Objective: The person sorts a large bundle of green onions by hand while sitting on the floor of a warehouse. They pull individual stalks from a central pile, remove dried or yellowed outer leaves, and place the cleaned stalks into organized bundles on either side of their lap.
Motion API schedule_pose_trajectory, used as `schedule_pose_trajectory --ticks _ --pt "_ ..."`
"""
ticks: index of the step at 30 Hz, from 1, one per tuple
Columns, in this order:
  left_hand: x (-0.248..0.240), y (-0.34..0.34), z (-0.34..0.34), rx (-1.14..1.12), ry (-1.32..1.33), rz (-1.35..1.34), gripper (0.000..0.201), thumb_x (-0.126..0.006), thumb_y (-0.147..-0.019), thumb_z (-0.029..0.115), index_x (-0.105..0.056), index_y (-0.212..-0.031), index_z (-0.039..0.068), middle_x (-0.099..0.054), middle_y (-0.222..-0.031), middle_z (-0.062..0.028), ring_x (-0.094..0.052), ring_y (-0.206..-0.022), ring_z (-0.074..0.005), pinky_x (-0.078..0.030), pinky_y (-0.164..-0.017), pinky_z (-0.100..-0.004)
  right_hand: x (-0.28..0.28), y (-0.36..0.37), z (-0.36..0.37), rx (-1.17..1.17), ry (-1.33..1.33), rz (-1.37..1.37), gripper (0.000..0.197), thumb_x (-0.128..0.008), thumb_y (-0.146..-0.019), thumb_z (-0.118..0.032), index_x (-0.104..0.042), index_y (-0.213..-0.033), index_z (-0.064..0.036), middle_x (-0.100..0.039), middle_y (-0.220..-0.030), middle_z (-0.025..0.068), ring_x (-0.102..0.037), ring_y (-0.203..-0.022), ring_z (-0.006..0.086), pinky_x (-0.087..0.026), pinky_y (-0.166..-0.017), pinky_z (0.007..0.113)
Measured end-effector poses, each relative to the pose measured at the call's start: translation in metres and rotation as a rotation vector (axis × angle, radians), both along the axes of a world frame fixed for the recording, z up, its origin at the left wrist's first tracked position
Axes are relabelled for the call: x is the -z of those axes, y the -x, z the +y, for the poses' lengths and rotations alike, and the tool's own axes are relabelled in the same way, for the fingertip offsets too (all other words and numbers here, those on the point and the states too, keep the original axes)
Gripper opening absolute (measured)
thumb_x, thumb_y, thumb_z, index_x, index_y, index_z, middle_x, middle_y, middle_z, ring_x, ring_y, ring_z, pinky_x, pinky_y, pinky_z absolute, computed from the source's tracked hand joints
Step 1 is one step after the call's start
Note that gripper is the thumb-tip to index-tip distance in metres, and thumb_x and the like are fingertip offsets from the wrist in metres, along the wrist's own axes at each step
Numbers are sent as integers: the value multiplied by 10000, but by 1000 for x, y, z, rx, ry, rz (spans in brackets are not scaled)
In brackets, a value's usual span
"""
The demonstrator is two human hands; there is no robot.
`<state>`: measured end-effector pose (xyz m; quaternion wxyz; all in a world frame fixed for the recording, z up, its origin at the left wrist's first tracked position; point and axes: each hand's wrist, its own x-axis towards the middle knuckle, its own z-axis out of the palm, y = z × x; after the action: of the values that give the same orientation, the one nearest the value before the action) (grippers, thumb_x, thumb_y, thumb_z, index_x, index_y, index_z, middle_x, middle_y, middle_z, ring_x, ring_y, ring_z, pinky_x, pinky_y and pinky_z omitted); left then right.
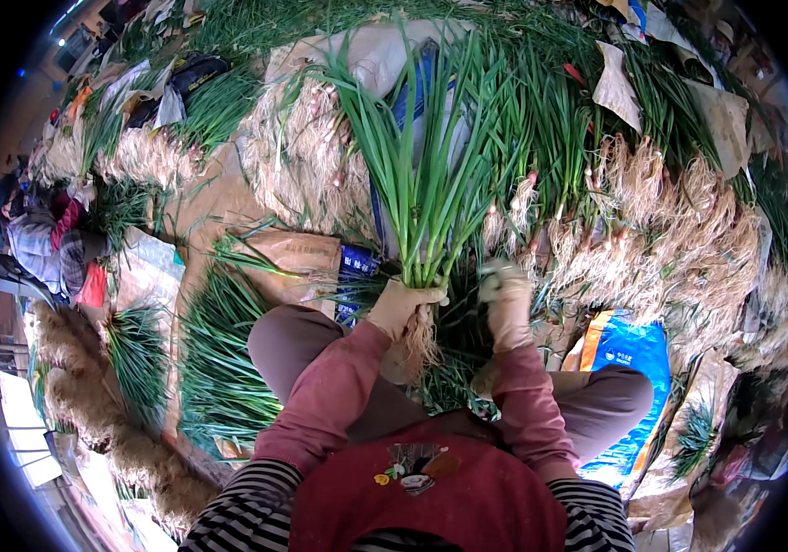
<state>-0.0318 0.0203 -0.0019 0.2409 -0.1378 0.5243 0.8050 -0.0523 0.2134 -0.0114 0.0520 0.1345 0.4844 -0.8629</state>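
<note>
My left hand [398, 307], in a pale glove, is closed round the lower stems of a bunch of green garlic [420, 216]. Its long flat leaves fan upward and away from me, while pale stringy roots [422, 342] hang below the grip. My right hand [506, 299], also gloved, is raised a little to the right of the bunch, apart from it. Motion blur smears its fingers, so whether they hold anything does not show. Loose green leaves [458, 368] lie between my crossed legs, under both hands.
Rooted plants [633, 212] are heaped ahead and right, with another root pile [307, 156] ahead left. Cut greens [219, 359] lie by my left knee. A blue and orange sack [628, 368] is beside my right knee. Another person [45, 239] sits at far left.
</note>
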Motion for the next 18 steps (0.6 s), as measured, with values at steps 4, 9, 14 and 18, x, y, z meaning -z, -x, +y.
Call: schedule_pose_trajectory --ticks 4,9,14,18 --pt "6 6 1 29 -60 -52 241 -638 -793 50 -569 -1001 -51 -655 -833 -210 -537 -469 -161 -489 -453 -304 36 3 50 -403 -1315 642 325 -603 -847 -133 -562 -1115 47 -655 -910 151 -620 -723 190 -489 -641 268" --pt "-5 -1 8 -36 -160 -74 175 -629 -808 51 -604 -958 -36 -663 -792 -166 -496 -405 -126 -441 -385 -268 -47 -24 24 -615 -484 -135 647 -661 -830 -159 -352 -1369 23 -598 -1131 160 -559 -769 127 -478 -654 246" --pt "2 5 8 77 66 -19 210 -670 -776 61 -609 -955 -29 -597 -649 -69 -512 -426 -128 -418 -419 -242 -26 -42 -15 -552 -589 -78 121 -613 -832 -93 -640 -910 -5 -567 -667 -6 -460 -544 64 -372 -499 215" --pt "-14 1 8 49 -3 15 215 -672 -770 36 -622 -969 -27 -566 -579 -34 -506 -423 -104 -408 -417 -233 -9 -27 12 -262 -497 105 123 -584 -844 -93 -660 -802 -5 -588 -643 18 -475 -533 85 -381 -501 233"
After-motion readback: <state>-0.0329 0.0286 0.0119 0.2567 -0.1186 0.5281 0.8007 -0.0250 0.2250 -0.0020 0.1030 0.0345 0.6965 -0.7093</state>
